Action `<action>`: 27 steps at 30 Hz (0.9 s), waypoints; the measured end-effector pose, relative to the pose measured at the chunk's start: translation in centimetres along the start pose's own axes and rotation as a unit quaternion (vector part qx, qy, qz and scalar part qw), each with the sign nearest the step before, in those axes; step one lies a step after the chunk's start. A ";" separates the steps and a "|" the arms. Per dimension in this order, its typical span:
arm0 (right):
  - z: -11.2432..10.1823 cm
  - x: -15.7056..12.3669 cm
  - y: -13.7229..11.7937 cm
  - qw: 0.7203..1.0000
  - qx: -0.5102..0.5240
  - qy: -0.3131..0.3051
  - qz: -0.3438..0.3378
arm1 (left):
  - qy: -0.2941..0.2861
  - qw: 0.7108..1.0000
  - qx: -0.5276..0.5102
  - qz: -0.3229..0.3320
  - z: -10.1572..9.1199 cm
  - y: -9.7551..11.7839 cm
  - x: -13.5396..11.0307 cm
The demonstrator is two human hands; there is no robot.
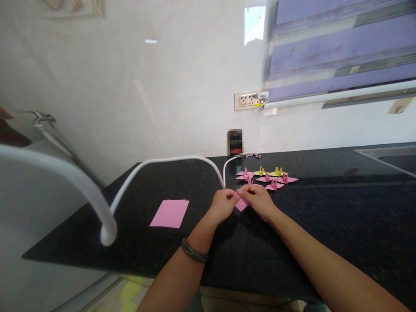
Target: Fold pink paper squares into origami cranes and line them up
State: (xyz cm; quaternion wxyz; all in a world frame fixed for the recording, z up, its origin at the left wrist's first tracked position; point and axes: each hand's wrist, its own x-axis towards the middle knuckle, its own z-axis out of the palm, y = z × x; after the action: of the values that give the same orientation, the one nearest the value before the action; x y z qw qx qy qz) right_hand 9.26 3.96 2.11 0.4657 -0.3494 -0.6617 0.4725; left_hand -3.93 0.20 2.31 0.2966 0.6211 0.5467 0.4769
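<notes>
My left hand (223,204) and my right hand (257,199) meet over the black countertop (325,216), both pinching a small folded pink paper (241,204) between their fingertips. A dark bangle sits on my left wrist. Just beyond the hands lie several finished paper cranes (266,176), mostly pink, two yellow. A small stack of flat pink paper squares (170,213) rests on the counter to the left of my left hand.
A white cable (169,161) curves across the counter from the left toward my hands. A dark small box (235,143) stands against the wall under a socket strip (247,100). A window blind hangs at the upper right. A sink edge (386,152) shows far right.
</notes>
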 end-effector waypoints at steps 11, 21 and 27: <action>0.4 0.2 0.5 0.993 -0.034 0.111 -0.028 | -0.027 0.999 -0.014 -0.013 0.0 -0.2 0.0; 0.1 0.3 0.2 0.991 0.024 0.131 -0.011 | -0.054 0.982 -0.171 -0.064 0.0 0.3 0.1; -0.7 0.8 0.5 0.984 0.067 0.164 0.008 | -0.088 0.960 -0.248 -0.095 0.1 0.7 0.0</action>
State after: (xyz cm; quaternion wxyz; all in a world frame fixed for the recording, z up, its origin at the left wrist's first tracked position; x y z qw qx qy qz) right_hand 9.70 5.06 1.95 0.5864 -0.3952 -0.5406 0.4558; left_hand -3.55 0.03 2.85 0.5324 0.5128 0.4392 0.5106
